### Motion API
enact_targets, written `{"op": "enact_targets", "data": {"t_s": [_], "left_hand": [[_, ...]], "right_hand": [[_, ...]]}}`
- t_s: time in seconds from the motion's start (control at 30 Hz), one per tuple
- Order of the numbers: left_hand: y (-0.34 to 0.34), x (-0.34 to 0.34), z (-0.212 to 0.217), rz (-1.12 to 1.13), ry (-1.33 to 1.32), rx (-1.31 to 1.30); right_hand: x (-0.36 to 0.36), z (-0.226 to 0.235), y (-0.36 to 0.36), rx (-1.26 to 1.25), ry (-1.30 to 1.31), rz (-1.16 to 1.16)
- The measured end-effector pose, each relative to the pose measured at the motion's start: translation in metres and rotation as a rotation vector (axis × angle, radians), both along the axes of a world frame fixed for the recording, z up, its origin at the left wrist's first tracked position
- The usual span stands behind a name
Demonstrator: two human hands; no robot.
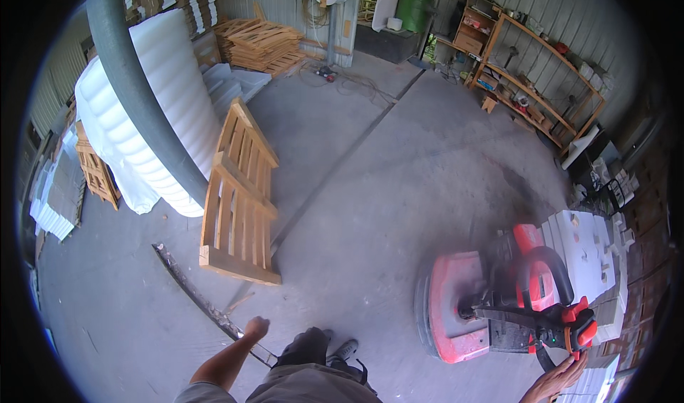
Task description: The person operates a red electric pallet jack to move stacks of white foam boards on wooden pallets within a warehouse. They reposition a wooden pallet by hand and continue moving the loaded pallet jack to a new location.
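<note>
My right hand (560, 380) is at the lower right, its fingers stretched out against the near end of a control handle (570, 328). That black and red handle belongs to a red powered pallet jack (456, 307), which stands to my right. Away from the machine, my left hand (257, 327) hangs above the floor in a loose fist, with nothing visible in it. A long, narrow strip (192, 289) on the floor passes behind my left forearm.
A wooden pallet (239, 196) stands on edge ahead, beside a grey post (142, 90) and white wrapped rolls (182, 68). Stacked white blocks (581, 250) flank the jack. Farther back are stacked wooden frames (260, 45), a cable on the floor and a wooden shelf (531, 86).
</note>
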State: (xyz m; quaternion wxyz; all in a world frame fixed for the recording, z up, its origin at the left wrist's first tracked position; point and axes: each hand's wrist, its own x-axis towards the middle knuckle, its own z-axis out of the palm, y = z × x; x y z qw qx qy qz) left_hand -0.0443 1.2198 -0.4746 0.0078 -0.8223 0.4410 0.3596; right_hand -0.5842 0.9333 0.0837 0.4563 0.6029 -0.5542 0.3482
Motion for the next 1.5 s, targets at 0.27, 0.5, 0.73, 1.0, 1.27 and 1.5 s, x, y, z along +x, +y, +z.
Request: {"op": "enact_targets", "data": {"t_s": [0.27, 0.5, 0.73, 1.0, 1.27, 1.5], "left_hand": [[0.105, 0.052, -0.050, 0.875, 0.106, -0.052], [0.022, 0.153, -0.015, 1.583, 0.270, -0.326], [-0.019, 0.242, 0.001, 1.870, 0.552, -0.451], [-0.053, 0.265, -0.036, 2.044, 0.410, -0.332], [-0.084, 0.255, -0.011, 2.283, 0.185, -0.444], [-0.114, 0.260, 0.018, 2.404, 0.002, -0.261]], "right_hand": [[0.055, -0.120, -0.008, 0.139, -0.079, 0.059], [0.226, -0.391, -0.004, 1.023, -0.950, 0.700], [0.411, -0.385, -0.031, 1.773, -0.706, 0.695], [0.623, -0.408, -0.096, 2.205, -0.499, 0.823], [0.876, -0.446, -0.159, 2.478, -0.474, 0.752], [1.116, -0.552, -0.213, 2.325, -0.187, 0.790]]}}
